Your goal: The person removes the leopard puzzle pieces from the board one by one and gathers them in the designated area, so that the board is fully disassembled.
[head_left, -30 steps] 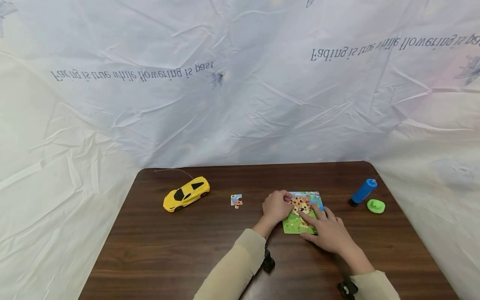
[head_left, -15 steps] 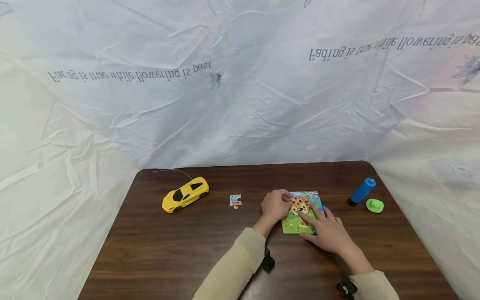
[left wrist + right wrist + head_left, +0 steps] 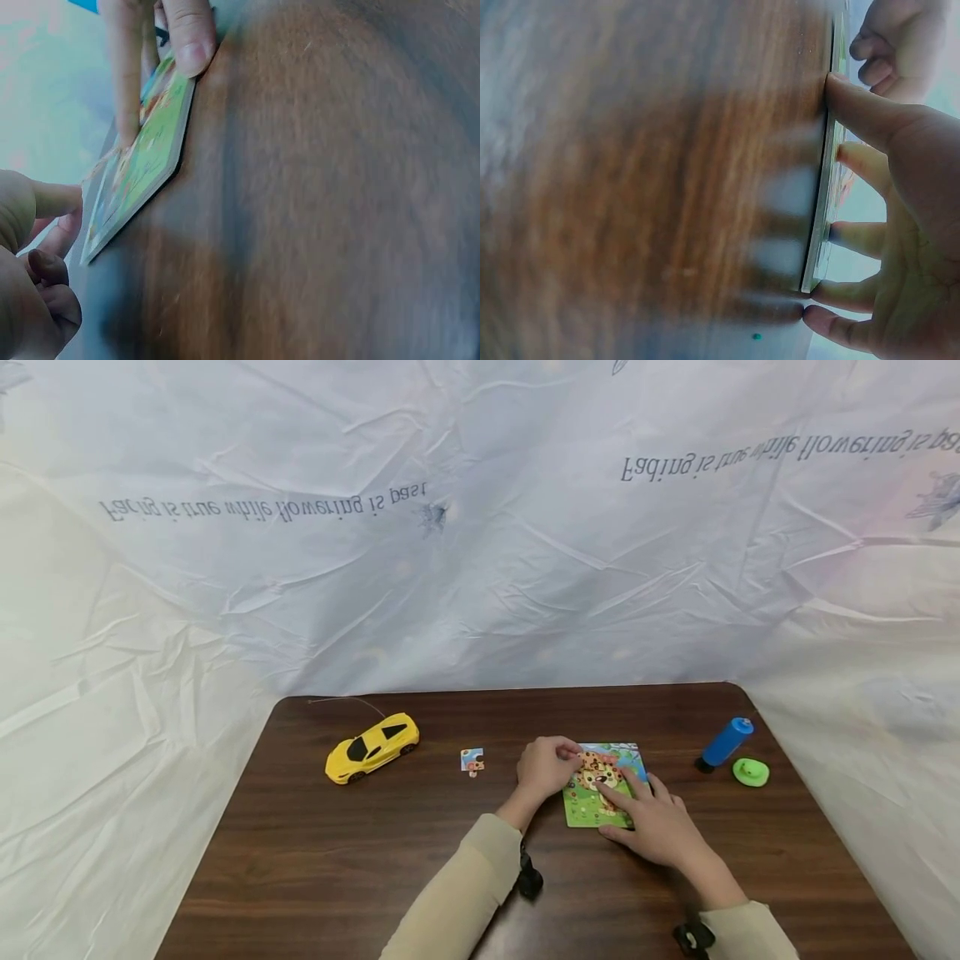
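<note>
Puzzle (image 3: 590, 812): flat, right of left hand (image 3: 543, 768), which pinches its far-left edge; right hand (image 3: 654, 823) spread over right side.

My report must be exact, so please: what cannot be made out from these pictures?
Part of the puzzle: head view, covered by the right hand.
Whether the left hand pinches anything: head view, its own fingers hide this.
Fine details on the loose piece: head view, too small.
Grain of the table: left wrist view, blurred.
</note>
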The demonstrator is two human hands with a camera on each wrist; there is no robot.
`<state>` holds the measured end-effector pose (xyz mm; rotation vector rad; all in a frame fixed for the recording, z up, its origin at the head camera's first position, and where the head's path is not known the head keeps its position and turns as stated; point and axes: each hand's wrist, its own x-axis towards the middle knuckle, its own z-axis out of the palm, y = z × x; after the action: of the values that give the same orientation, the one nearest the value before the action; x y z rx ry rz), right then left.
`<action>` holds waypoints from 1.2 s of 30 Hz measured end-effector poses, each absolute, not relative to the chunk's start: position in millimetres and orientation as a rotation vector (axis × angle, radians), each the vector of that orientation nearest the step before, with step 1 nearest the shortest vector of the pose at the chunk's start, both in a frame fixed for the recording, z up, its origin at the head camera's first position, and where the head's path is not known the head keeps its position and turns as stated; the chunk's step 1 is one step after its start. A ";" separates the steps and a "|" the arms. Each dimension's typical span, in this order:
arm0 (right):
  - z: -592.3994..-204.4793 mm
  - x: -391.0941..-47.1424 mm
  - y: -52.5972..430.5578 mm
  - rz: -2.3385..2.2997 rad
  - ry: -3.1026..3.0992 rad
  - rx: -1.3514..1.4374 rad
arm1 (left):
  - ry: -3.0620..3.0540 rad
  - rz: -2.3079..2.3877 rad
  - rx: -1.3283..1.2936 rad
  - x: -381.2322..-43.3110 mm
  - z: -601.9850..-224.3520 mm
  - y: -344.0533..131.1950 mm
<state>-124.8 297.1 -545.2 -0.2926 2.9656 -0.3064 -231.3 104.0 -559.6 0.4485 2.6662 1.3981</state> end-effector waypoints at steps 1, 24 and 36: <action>-545.1 -124.9 297.0 -0.307 2.963 -0.292 | 2.661 1.406 0.452 -231.6 -558.7 100.9; -542.9 -123.6 295.7 -0.305 2.990 -0.324 | 2.645 1.573 0.215 -244.0 -548.6 2.8; -539.6 -122.2 293.8 -0.303 2.992 -0.335 | 2.603 1.539 0.055 -246.5 -549.2 -31.5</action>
<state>-122.2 293.8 -539.6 -0.3352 2.9918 -0.3030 -246.5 -31.5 -549.2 0.0551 2.6033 1.5391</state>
